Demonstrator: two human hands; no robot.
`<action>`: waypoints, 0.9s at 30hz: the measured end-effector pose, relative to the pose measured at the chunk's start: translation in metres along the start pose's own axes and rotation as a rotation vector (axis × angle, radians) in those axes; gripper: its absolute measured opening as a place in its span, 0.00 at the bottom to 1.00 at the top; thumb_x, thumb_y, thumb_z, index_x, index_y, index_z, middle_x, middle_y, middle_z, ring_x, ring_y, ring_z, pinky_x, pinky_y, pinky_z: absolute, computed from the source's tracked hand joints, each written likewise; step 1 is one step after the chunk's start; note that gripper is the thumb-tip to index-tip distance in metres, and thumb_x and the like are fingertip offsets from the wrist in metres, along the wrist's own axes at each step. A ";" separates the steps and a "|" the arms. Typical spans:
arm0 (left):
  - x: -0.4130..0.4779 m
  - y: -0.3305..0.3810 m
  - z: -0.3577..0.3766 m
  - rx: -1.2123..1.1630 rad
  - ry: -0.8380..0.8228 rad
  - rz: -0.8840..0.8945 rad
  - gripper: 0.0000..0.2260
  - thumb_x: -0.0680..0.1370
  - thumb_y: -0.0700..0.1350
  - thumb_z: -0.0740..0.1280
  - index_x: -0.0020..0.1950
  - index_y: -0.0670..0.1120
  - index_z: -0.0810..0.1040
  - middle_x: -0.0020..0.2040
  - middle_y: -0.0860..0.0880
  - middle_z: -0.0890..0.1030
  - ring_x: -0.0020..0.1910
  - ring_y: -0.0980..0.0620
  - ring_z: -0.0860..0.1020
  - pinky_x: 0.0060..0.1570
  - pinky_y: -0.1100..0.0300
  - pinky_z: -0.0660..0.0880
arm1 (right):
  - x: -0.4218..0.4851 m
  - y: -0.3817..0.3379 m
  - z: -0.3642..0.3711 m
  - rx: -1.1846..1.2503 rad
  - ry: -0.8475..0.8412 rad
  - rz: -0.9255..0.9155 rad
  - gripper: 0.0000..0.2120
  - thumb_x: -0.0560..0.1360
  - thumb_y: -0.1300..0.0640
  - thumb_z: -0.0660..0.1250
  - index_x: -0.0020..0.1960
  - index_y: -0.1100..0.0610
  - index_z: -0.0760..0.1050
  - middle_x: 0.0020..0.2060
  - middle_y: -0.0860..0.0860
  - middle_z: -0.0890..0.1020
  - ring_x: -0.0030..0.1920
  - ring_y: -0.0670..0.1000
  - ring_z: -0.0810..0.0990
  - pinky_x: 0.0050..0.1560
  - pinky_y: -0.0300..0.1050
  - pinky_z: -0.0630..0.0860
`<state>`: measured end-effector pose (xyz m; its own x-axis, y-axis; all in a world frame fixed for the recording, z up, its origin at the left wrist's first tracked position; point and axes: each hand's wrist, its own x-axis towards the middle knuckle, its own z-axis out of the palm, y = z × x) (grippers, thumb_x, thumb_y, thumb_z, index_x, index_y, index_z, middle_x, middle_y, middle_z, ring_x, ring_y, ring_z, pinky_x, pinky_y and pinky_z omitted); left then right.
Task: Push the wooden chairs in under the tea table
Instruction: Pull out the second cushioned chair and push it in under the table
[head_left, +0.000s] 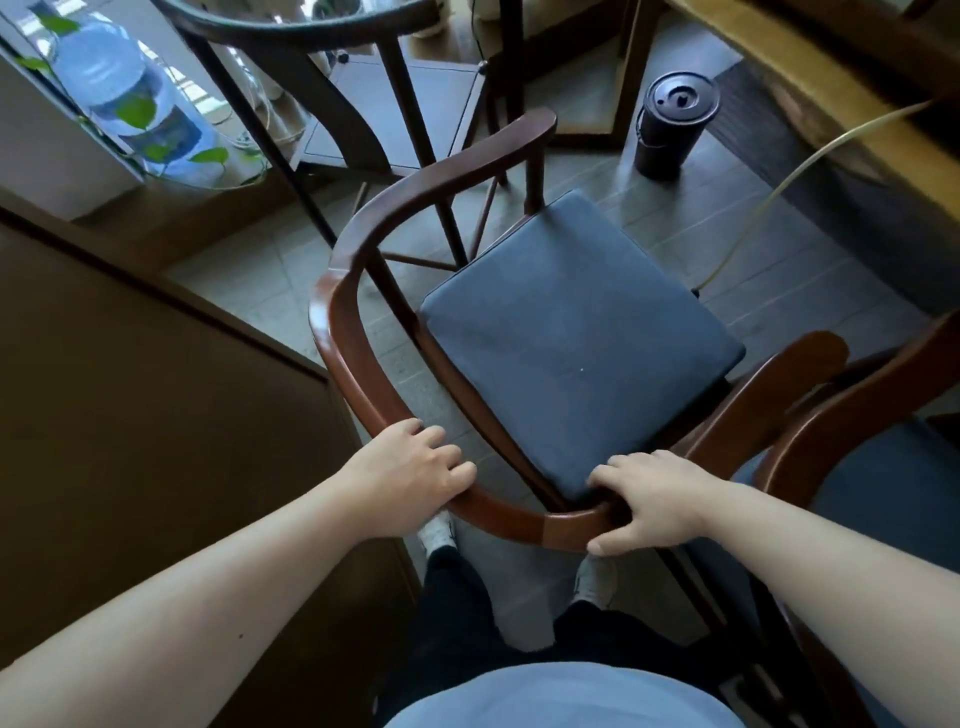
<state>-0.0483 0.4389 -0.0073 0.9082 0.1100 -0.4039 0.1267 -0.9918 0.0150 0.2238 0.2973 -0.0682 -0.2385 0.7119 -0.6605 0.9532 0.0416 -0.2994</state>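
A wooden chair (358, 291) with a curved reddish-brown back rail and a blue seat cushion (576, 338) stands right in front of me. My left hand (410, 467) grips the rail on its left side. My right hand (660, 499) grips the rail on its right side, thumb below. The tea table (831, 78), a thick light wooden slab, runs along the upper right, beyond the chair's seat. A second wooden chair (831, 426) with a blue cushion touches the first at lower right. A third, darker chair (322, 31) stands at the top.
A dark cylindrical bin (672, 130) stands on the tiled floor by the table. A pale hose (779, 187) runs down from the table. A brown cabinet (156, 389) fills the left. A water bottle (119, 88) and plant leaves sit upper left. My feet (439, 532) are behind the chair.
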 end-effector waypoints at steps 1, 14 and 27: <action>-0.003 -0.011 -0.001 0.005 0.020 0.004 0.15 0.77 0.54 0.61 0.60 0.49 0.73 0.51 0.50 0.80 0.49 0.47 0.75 0.51 0.49 0.73 | 0.001 -0.014 -0.004 0.075 0.053 -0.009 0.43 0.61 0.19 0.55 0.66 0.47 0.68 0.57 0.48 0.76 0.59 0.52 0.75 0.58 0.52 0.72; -0.028 -0.175 0.013 -0.017 0.139 0.143 0.19 0.72 0.59 0.67 0.58 0.50 0.77 0.54 0.51 0.81 0.56 0.48 0.77 0.63 0.48 0.67 | 0.041 -0.180 -0.037 0.558 0.494 0.151 0.28 0.72 0.41 0.66 0.69 0.50 0.67 0.62 0.46 0.74 0.61 0.48 0.72 0.62 0.45 0.70; -0.009 -0.203 0.009 -0.044 0.052 0.320 0.15 0.70 0.59 0.70 0.52 0.52 0.80 0.46 0.55 0.83 0.44 0.51 0.81 0.48 0.52 0.78 | 0.070 -0.193 -0.025 0.593 0.507 0.294 0.24 0.71 0.55 0.64 0.67 0.50 0.67 0.61 0.48 0.76 0.59 0.54 0.76 0.59 0.54 0.74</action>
<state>-0.0857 0.6382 -0.0154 0.9238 -0.2030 -0.3247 -0.1527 -0.9729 0.1738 0.0274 0.3568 -0.0395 0.2523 0.8713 -0.4210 0.6741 -0.4704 -0.5695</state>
